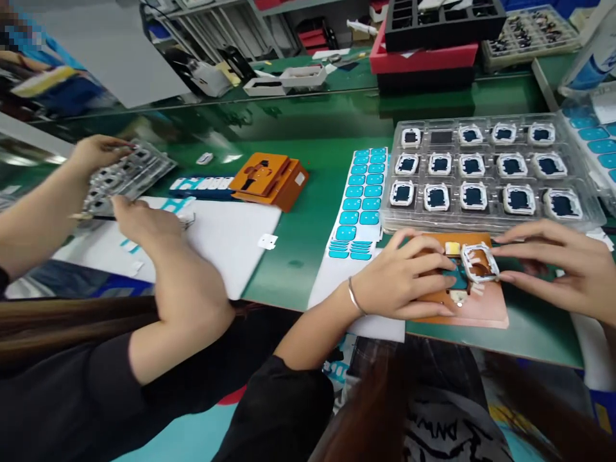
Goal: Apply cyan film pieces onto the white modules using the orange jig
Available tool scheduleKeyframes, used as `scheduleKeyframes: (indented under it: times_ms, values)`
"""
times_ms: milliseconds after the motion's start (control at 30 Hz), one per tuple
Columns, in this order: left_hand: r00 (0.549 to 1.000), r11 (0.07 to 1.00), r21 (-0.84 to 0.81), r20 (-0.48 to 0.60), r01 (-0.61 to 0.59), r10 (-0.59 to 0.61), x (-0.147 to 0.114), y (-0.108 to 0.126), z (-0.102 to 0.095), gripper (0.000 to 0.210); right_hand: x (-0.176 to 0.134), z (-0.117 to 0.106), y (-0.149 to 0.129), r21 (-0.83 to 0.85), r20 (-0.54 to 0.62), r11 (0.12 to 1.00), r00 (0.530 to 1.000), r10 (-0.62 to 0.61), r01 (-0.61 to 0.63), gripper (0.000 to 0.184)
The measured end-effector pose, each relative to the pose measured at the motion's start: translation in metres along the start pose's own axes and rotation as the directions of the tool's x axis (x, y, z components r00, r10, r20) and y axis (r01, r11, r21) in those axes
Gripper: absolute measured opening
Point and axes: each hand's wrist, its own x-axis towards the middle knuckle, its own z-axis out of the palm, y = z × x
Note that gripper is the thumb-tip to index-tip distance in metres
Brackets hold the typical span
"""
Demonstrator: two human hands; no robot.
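A white watch-case-like frame [481,263] is tilted over the right part of an orange fixture plate [495,311]. The thumb and fingers of my right hand [561,269] grip its right edge. My left hand [404,276] rests on the plate's left side, fingers stretched out across it. Its fingertips touch or nearly touch a dark teal piece [459,277] set in the plate; part of that piece is hidden by them. A yellow pad [452,249] shows at the plate's upper edge.
Behind the plate stands a clear tray [392,221] of similar white frames. Left of it lies a sheet of blue stickers [355,190]. An orange block fixture [269,179] sits farther left. A co-worker's hands [149,221] hold another clear tray [144,170].
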Motion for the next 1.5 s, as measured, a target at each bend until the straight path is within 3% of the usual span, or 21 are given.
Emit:
scheduleKeyframes:
  times_ms: [133, 300, 500, 667, 800, 900, 1367, 1500]
  values:
    - [0.998, 0.999, -0.013, 0.049, 0.033, -0.033, 0.0, 0.002, -0.002, 0.044, -0.004, 0.003, 0.008, 0.098, 0.038, 0.995, 0.999, -0.009, 0.006, 0.031]
    - [0.991, 0.997, -0.02, 0.109, 0.08, -0.077, -0.003, 0.002, -0.003, 0.052, -0.006, 0.009, 0.006, 0.164, -0.017, 0.985, 0.998, 0.053, -0.05, 0.034]
    - [0.988, 0.988, -0.014, 0.001, 0.156, -0.156, -0.002, 0.007, -0.004, 0.039, -0.004, 0.015, -0.006, 0.059, -0.069, 0.996, 0.995, 0.076, -0.071, 0.026]
    - [0.909, 0.921, -0.09, -0.147, 0.38, -0.389, 0.002, 0.011, -0.006, 0.034, 0.004, 0.022, -0.016, -0.015, -0.116, 1.0, 0.993, 0.001, -0.003, 0.023]
    - [0.877, 0.882, -0.098, -0.108, 0.46, -0.469, 0.004, 0.013, -0.007, 0.05, 0.007, 0.028, -0.018, -0.021, -0.11, 1.0, 0.994, -0.013, 0.011, 0.026]
    - [0.874, 0.874, -0.101, -0.063, 0.476, -0.483, 0.005, 0.014, -0.005, 0.057, 0.006, 0.03, -0.018, -0.016, -0.097, 1.0, 0.995, -0.013, 0.011, 0.027]
    - [0.9, 0.902, -0.034, -0.066, 0.43, -0.431, 0.0, 0.009, -0.001, 0.048, 0.002, 0.038, -0.016, 0.006, -0.094, 1.0, 0.995, -0.025, 0.026, 0.026]
    - [0.905, 0.905, -0.003, -0.024, 0.425, -0.425, -0.002, 0.009, -0.001, 0.048, 0.0, 0.038, -0.014, -0.004, -0.075, 1.0, 0.997, -0.007, 0.007, 0.02]
